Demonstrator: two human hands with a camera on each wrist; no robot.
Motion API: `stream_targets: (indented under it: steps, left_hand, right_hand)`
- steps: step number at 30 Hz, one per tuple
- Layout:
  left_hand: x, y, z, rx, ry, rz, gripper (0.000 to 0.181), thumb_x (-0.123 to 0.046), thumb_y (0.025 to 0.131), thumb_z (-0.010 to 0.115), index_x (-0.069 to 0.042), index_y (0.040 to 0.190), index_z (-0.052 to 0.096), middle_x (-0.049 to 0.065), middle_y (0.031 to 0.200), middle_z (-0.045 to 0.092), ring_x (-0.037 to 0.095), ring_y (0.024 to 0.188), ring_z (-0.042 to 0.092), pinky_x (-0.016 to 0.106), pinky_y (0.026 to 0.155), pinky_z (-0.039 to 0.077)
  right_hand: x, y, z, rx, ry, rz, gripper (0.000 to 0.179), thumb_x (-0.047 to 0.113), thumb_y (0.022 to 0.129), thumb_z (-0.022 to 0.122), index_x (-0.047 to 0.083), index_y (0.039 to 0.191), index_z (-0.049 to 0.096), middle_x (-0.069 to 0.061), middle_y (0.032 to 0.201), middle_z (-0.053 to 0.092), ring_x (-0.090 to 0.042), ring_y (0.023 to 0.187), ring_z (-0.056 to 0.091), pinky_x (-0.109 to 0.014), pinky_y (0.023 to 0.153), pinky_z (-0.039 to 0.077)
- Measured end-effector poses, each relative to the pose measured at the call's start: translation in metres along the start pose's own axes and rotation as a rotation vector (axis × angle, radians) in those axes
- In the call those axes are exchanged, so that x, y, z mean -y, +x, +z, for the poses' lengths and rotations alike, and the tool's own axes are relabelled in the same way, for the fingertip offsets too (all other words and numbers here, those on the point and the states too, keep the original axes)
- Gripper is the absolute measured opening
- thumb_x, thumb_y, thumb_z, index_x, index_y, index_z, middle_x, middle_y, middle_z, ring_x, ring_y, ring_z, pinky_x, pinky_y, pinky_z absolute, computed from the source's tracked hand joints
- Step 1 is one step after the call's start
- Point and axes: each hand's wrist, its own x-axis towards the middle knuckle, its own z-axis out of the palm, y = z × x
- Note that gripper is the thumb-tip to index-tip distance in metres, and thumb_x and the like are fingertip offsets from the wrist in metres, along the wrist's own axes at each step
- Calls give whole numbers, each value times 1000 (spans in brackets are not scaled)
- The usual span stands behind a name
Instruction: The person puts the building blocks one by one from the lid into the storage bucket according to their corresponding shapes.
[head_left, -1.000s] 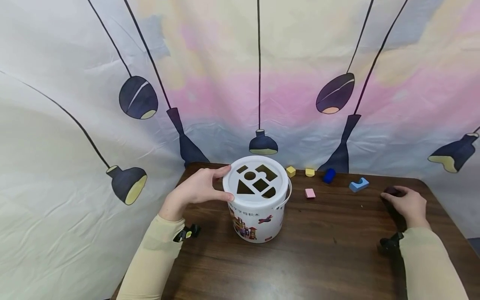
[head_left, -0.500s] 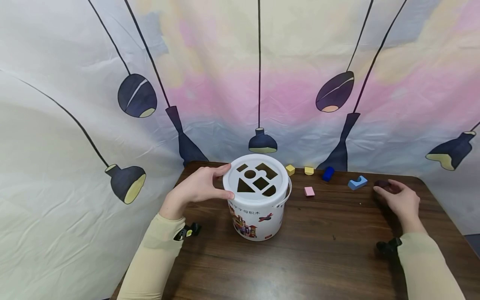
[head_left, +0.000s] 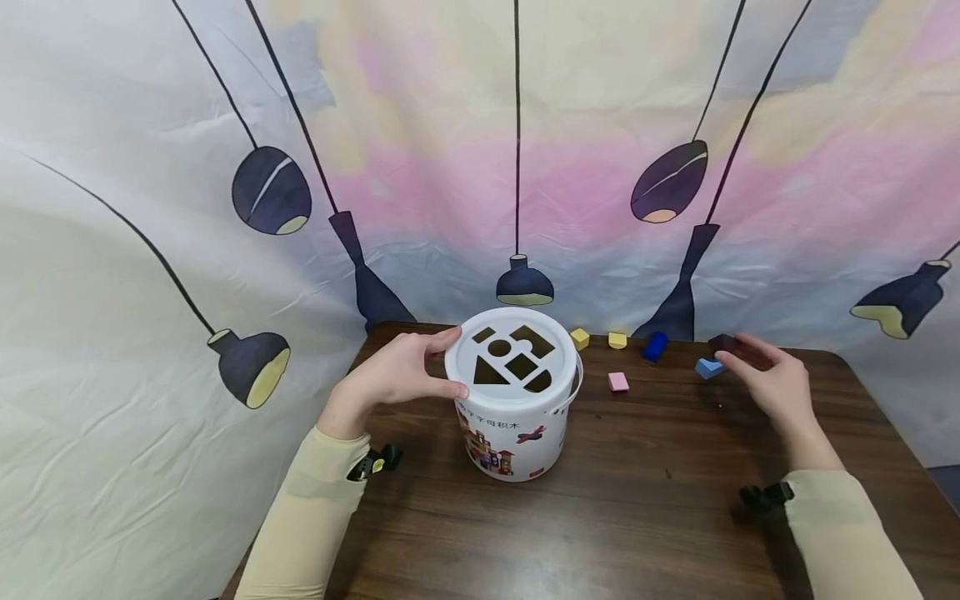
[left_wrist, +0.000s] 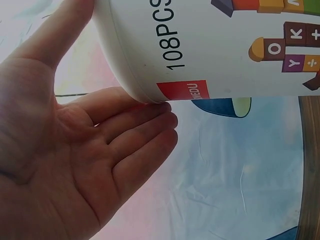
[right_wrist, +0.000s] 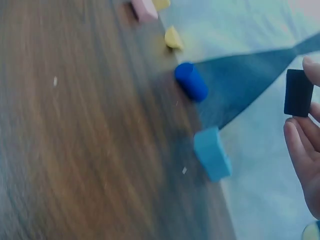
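Observation:
In the head view my left hand (head_left: 401,371) rests against the lid rim of a white bucket (head_left: 517,442), thumb and index finger spread along the edge. The left wrist view shows the same hand (left_wrist: 95,145) with palm bare and fingers extended, tips at the bucket's rim (left_wrist: 112,47). The lid (head_left: 489,342) has several shaped holes. My right hand (head_left: 780,387) pinches a dark block (head_left: 722,343) between thumb and fingers. In the right wrist view this block (right_wrist: 298,93) shows a flat rectangular face. Overlapped by the right hand's thumb in the head view is a light blue arch block (head_left: 707,367).
Along the wooden table's (head_left: 637,517) back edge lie a dark blue cylinder (head_left: 656,347), two yellow blocks, one a cube (head_left: 580,338) and one rounded (head_left: 617,340). Nearer is a pink block (head_left: 618,382). A printed cloth (head_left: 442,125) hangs behind the table. The bucket's handle (head_left: 576,387) hangs on its right side.
My right hand has moved left and raised the dark block from the table's right side to above the light blue arch block. The left hand and bucket have stayed in place.

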Motion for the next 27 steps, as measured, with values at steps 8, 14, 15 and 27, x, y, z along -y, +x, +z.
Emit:
stream_targets:
  steps: [8, 14, 15, 27]
  left_hand:
    - [1, 0, 0, -6, 0, -15, 101, -50, 81, 92, -12, 162, 45, 2, 163, 46, 18, 150, 44, 46, 118, 42]
    - [1, 0, 1, -1, -2, -19, 101, -50, 82, 92, -12, 163, 45, 2, 163, 46, 18, 150, 44, 45, 119, 42]
    - [1, 0, 0, -1, 0, -20, 101, -50, 81, 92, -12, 162, 45, 2, 163, 47, 18, 150, 44, 45, 119, 42]
    - [-3, 0, -2, 0, 13, -29, 103, -52, 80, 93, -11, 162, 46, 3, 163, 47, 20, 150, 44, 47, 118, 42]
  right_hand:
    - [28, -9, 8, 75, 73, -115, 72, 45, 100, 77, 8, 157, 56, 17, 125, 69, 16, 105, 55, -6, 79, 48]
    - [43, -11, 22, 133, 148, -189, 67, 32, 100, 79, 4, 156, 56, 17, 123, 67, 16, 105, 62, -9, 82, 53]
    - [46, -12, 25, 140, 147, -201, 66, 32, 100, 79, 5, 156, 56, 12, 125, 69, 16, 105, 62, -9, 82, 53]
    - [103, -35, 56, 217, 297, -345, 56, 19, 98, 82, 9, 151, 64, -1, 137, 71, 4, 113, 69, -16, 89, 56]
